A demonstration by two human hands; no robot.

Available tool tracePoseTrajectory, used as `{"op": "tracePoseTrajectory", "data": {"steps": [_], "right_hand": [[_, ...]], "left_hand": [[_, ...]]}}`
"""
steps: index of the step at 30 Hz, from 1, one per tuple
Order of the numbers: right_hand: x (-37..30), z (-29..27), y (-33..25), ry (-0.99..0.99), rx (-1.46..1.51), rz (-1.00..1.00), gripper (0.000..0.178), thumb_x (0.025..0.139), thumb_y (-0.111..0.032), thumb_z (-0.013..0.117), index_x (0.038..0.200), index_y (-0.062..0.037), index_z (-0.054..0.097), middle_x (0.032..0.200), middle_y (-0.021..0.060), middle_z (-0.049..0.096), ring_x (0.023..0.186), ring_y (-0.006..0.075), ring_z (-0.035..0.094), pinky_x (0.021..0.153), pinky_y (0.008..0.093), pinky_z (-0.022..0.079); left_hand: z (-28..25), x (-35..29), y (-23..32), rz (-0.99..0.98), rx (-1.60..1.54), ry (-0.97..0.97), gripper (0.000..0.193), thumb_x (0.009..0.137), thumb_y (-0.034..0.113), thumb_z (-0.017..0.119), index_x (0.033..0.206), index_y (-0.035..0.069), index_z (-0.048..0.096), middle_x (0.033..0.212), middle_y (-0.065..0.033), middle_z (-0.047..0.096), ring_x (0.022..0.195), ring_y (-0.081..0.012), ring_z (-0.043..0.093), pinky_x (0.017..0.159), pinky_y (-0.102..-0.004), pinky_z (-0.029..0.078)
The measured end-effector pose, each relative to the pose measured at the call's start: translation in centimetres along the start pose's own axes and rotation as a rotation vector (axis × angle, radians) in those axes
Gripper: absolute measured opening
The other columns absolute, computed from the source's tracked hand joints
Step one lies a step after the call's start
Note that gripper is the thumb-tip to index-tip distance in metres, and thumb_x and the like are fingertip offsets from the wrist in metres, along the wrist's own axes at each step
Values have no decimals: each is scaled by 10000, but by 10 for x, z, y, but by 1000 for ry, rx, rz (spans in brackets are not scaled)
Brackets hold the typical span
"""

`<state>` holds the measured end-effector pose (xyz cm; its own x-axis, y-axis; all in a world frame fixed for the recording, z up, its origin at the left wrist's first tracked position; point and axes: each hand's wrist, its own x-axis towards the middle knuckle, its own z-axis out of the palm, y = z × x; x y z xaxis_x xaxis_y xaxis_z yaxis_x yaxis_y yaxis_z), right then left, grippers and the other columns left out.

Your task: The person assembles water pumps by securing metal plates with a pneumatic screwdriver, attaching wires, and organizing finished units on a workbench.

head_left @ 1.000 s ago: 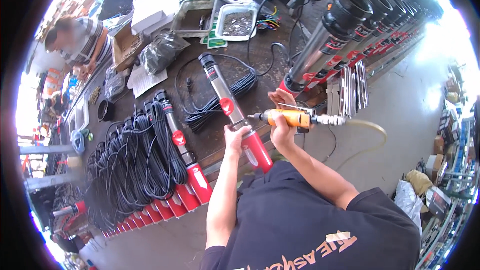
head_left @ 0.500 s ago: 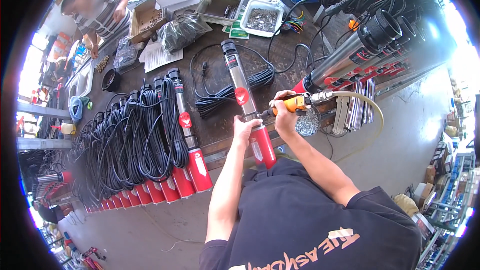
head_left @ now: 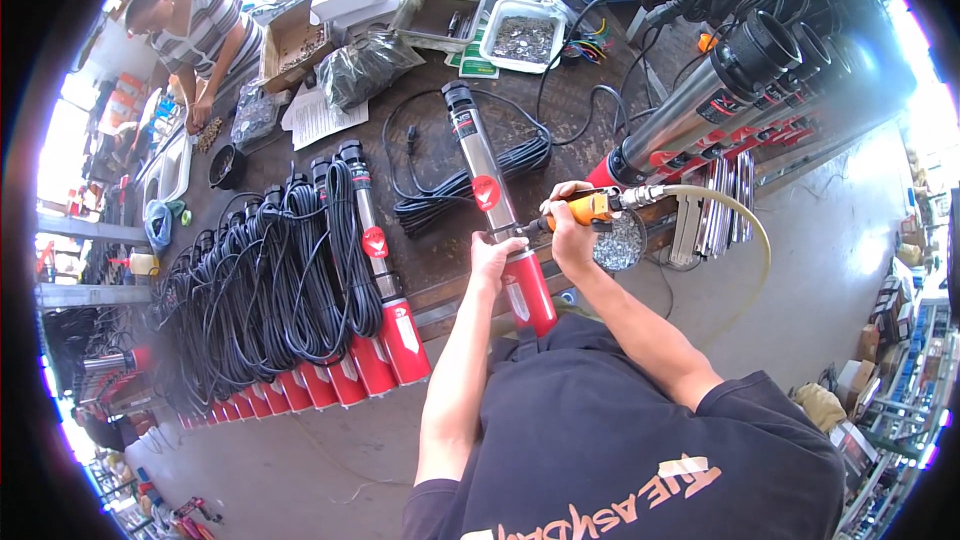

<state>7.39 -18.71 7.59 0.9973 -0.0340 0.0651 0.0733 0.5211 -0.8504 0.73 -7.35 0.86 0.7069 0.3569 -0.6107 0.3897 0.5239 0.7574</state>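
A slim submersible pump (head_left: 466, 138), steel above and red below, lies across the near edge of the bench, its red end toward me. My left hand (head_left: 491, 259) is closed round it where steel meets red. An orange air screwdriver (head_left: 590, 208) is gripped in my right hand (head_left: 572, 238), its tip against the pump's side just above my left thumb. From the tool's back end a pale air hose (head_left: 745, 202) curves off to the right. Black coiled cable (head_left: 470, 184) lies behind the pump. The screw at the tool's tip, if any, is too small to see.
On the left stands a row of similar pumps (head_left: 404, 341) with bundled black cables (head_left: 290, 270). Larger steel pumps (head_left: 690, 105) lean at the right, beside metal strips (head_left: 712, 215) and a bowl of small parts (head_left: 620, 243). Trays (head_left: 441, 12) sit behind. A person (head_left: 205, 30) works far left.
The whole view has shifted slightly. Both hands, the pump and the screwdriver keep their places relative to each other. The person at far left has brought their hands together lower down.
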Motion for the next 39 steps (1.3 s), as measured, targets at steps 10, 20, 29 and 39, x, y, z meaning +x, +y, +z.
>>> {"op": "tracePoseTrajectory", "data": {"steps": [10, 20, 29, 39], "right_hand": [[3, -3, 7, 29, 14, 21, 303, 810, 136, 568, 1008, -79, 492, 900, 42, 577, 695, 123, 609, 560, 238, 499], [0, 3, 4, 18, -7, 35, 284, 810, 123, 566, 995, -80, 494, 895, 44, 580, 684, 118, 601, 551, 234, 487], [1, 0, 9, 6, 18, 37, 282, 816, 117, 562, 1008, -79, 494, 906, 47, 580, 703, 125, 605, 574, 243, 498], [1, -4, 6, -59, -35, 65, 286, 841, 115, 545, 1032, -88, 479, 930, 61, 547, 757, 158, 574, 715, 300, 524]], "left_hand": [[-4, 10, -11, -4, 71, 5, 690, 662, 96, 869, 1195, 17, 438, 1022, -140, 611, 854, -224, 681, 719, -364, 605], [-5, 11, -12, 38, 15, 4, 668, 635, 39, 880, 1139, -6, 445, 971, -118, 597, 799, -212, 667, 690, -375, 606], [-2, 7, -9, 30, 35, 17, 679, 628, 57, 883, 1141, -8, 443, 980, -119, 583, 804, -211, 659, 699, -371, 604], [-2, 7, -7, 28, 65, 26, 674, 627, 55, 874, 1150, -8, 452, 993, -134, 609, 820, -213, 663, 718, -370, 597]]}}
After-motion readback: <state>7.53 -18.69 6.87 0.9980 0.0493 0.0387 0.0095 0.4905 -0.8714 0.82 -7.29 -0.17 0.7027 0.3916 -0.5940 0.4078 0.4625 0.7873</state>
